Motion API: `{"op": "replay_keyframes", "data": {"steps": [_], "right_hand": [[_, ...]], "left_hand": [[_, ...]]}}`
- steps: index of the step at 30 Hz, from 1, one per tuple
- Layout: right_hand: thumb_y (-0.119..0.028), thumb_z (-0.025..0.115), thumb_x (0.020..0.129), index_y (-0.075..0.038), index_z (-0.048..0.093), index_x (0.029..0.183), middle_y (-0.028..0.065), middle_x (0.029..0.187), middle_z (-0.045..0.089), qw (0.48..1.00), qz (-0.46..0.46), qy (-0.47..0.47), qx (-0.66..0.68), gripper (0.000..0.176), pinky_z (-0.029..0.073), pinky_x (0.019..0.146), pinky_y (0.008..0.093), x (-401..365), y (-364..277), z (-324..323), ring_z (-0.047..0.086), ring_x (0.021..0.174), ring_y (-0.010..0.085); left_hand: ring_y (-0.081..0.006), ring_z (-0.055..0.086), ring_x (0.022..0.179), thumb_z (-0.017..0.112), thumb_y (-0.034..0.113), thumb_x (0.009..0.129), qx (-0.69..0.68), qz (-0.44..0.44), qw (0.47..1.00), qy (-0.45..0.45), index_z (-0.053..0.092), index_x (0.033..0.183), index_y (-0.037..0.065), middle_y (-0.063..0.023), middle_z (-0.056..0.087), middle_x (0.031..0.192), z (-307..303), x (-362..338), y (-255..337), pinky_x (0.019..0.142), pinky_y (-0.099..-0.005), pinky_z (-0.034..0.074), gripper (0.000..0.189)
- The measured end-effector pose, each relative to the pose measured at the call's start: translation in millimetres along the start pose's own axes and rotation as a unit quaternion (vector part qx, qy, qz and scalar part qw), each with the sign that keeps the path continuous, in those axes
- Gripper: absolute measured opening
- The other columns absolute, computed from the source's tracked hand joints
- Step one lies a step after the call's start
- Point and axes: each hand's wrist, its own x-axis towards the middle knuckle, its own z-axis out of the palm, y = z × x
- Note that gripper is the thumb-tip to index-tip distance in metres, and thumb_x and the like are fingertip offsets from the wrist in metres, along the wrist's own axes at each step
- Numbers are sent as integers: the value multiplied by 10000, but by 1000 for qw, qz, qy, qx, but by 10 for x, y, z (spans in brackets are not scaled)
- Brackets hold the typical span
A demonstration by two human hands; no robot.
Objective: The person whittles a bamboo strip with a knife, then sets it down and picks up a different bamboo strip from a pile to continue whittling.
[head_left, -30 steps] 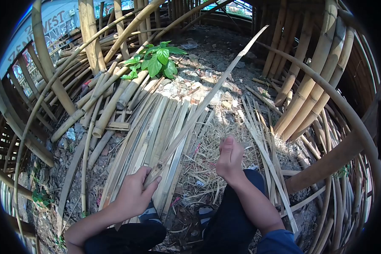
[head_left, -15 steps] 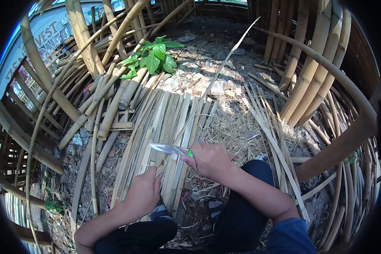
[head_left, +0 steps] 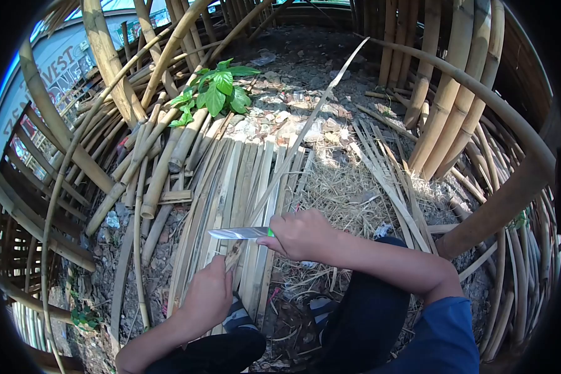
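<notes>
My right hand [head_left: 304, 235] is closed round the green handle of a knife [head_left: 238, 233], its blade pointing left and lying nearly level. Below the blade, my left hand [head_left: 207, 292] grips the near end of a long bamboo strip [head_left: 310, 121]. From there the strip slants away to the upper right, passing behind the blade, and its thin far tip rises over the ground. The blade overlaps the strip just ahead of my left fingers. Beneath both hands lies a row of split bamboo strips [head_left: 234, 181] on the ground.
Dry shavings [head_left: 340, 193] cover the ground right of the row, beside more loose strips [head_left: 396, 187]. Bamboo poles [head_left: 452, 100] stand at the right, and cut poles [head_left: 162, 168] lie at the left near a leafy green plant [head_left: 217, 90]. My sandalled feet [head_left: 238, 316] are close below.
The knife has shifted slightly left and nearer to me, its blade now more level. My left hand has drawn back a little with the strip. The view has tilted slightly.
</notes>
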Motion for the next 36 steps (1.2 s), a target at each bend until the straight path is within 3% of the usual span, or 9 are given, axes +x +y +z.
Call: {"op": "replay_keyframes", "data": {"steps": [8,12,16,18,21,25,27,32,36], "right_hand": [[-491,551,966,-37,583,732,101,509,565,993,-85,49,-61,511,447,357,405,116,332,50,585,395,258],[-430,463,1024,-20,595,761,154,553,597,975,173,110,-87,505,504,463,447,132,1086,-138,621,493,357],[-413,448,1031,-6,603,795,188,567,600,976,206,69,11,496,516,511,486,-21,1020,-24,632,536,389],[-420,469,1022,-9,600,782,180,550,591,992,115,56,20,494,515,508,487,-42,675,75,632,533,392],[-426,488,1013,-16,595,749,180,564,599,996,80,-4,39,499,512,502,483,1,283,54,629,527,395],[-436,464,1021,-13,604,747,196,596,613,996,91,15,20,523,521,533,492,44,664,-2,637,548,395],[-434,411,1039,-1,616,766,216,619,618,980,196,32,21,552,534,606,508,88,935,-84,653,611,408],[-412,320,1064,27,611,798,253,689,628,952,300,67,8,589,510,691,530,-84,1764,-151,630,694,453],[-426,294,1063,35,617,809,272,771,653,918,394,45,-6,617,518,736,538,-232,2000,-165,644,765,463]], "left_hand": [[-522,591,727,525,10,917,38,-11,999,25,464,989,-75,-330,582,756,-80,11,41,662,-571,458,128],[-528,589,732,532,6,913,55,-24,998,26,452,981,-71,-336,582,786,-133,-80,-38,667,-578,460,130],[-531,585,729,534,-6,906,63,-35,997,8,437,964,-72,-341,569,776,-110,-37,-59,661,-585,456,131],[-532,584,727,536,-7,905,63,-32,997,0,438,963,-71,-341,569,775,-105,0,-22,659,-587,455,131],[-531,584,724,540,-8,902,65,-32,997,-5,438,958,-71,-340,569,770,-79,24,51,656,-589,454,132],[-529,585,716,547,-7,898,56,-44,997,-2,441,949,-72,-339,573,767,-60,-16,20,655,-589,456,134],[-528,586,714,550,-6,896,65,-31,997,-1,442,946,-73,-339,574,763,-45,-32,7,655,-587,458,136],[-514,598,694,539,39,920,85,-22,996,-26,480,960,-54,-313,589,741,2,-70,26,642,-569,465,117],[-509,594,674,543,47,919,73,-14,997,-38,481,932,-51,-302,581,702,53,-60,-8,630,-562,462,117]]}}
